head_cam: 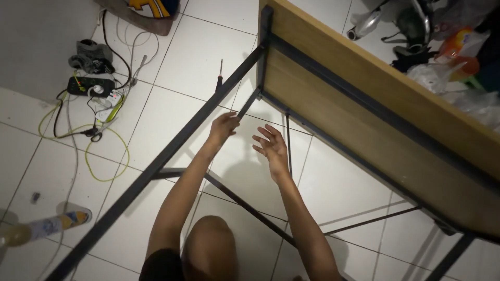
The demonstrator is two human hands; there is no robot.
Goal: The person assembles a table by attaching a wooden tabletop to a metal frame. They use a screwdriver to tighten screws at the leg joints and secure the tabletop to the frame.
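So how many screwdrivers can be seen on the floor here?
1. A single screwdriver lies on the white tiles, just left of the table's dark metal leg, beyond the left hand. Others may be hidden behind the tabletop.

Left hand (223, 127) on short black brace (249, 104), right hand (271, 148) open beside it.
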